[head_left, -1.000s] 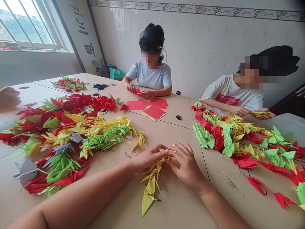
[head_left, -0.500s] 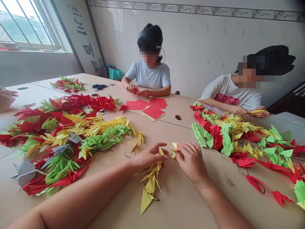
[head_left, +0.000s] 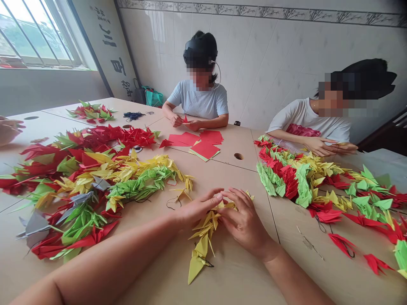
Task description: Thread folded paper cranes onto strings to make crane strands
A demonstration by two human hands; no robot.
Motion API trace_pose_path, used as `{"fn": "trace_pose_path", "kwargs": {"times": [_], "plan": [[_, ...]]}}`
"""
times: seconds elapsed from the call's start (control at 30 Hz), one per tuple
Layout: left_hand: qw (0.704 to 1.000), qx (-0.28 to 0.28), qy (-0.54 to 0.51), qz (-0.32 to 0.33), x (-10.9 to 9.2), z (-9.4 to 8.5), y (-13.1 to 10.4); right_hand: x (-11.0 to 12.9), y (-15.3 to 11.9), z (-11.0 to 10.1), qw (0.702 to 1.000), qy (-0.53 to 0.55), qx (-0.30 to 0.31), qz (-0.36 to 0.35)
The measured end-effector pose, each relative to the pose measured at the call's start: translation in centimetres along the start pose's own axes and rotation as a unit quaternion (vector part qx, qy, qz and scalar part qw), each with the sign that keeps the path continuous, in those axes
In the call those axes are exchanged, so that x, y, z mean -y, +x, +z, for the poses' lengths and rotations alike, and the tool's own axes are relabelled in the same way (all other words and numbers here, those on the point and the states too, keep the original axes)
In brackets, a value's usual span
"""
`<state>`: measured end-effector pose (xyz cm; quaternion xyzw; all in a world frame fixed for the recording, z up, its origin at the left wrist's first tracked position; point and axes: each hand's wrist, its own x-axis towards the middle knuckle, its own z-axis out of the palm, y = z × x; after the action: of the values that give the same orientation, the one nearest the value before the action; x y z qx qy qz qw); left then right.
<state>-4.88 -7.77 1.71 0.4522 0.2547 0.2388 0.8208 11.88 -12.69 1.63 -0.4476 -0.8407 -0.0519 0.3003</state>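
A short string of yellow paper cranes (head_left: 203,237) runs from between my hands down toward me, its lowest crane pointing at the near side of the table. My left hand (head_left: 199,207) grips the upper part of the string, fingers stretched forward and thumb on top. Close against it, my right hand (head_left: 243,218) has its curved fingers around more yellow paper at the string's top end. Yellow tips show beyond the right fingers. The thread between the hands is hidden. A loose yellow piece and a loop of dark thread (head_left: 173,203) lie left of my left hand.
Heaped strings of red, green, yellow and grey cranes (head_left: 89,173) lie at left; more strings (head_left: 295,182) lie at right near a needle (head_left: 310,242). Red paper squares (head_left: 205,150) lie ahead. Two co-workers (head_left: 200,99) (head_left: 313,123) fold paper opposite; another person's hand (head_left: 9,130) shows at far left.
My right hand has moved left, up against my left hand, closing the gap where thread and a yellow crane showed. The right co-worker's hands have come together over the yellow paper.
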Motion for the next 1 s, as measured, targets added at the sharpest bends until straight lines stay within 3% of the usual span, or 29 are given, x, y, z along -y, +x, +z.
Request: {"fn": "trace_pose_path", "kwargs": {"times": [0.17,0.4,0.63,0.8,1.0], "plan": [[0.998,0.029,0.049,-0.026,-0.4,-0.3,-0.1,-1.2,-0.2,0.0,0.999,-0.016,-0.019,0.023],[0.999,-0.022,-0.006,-0.045,-0.2,-0.5,0.1,-2.7,-0.5,-0.3,0.991,-0.081,-0.050,0.098],[0.997,-0.008,-0.071,-0.027,-0.1,-0.4,0.2,0.2,0.0,-1.2,0.998,0.001,0.043,-0.035],[0.998,0.010,-0.053,-0.027,-0.5,-0.1,-0.1,-0.1,0.1,-0.6,0.999,0.003,0.011,-0.039],[0.999,0.026,0.027,-0.021,-0.2,-0.7,0.0,-0.6,0.2,-0.7,1.000,0.023,-0.002,0.006]]}}
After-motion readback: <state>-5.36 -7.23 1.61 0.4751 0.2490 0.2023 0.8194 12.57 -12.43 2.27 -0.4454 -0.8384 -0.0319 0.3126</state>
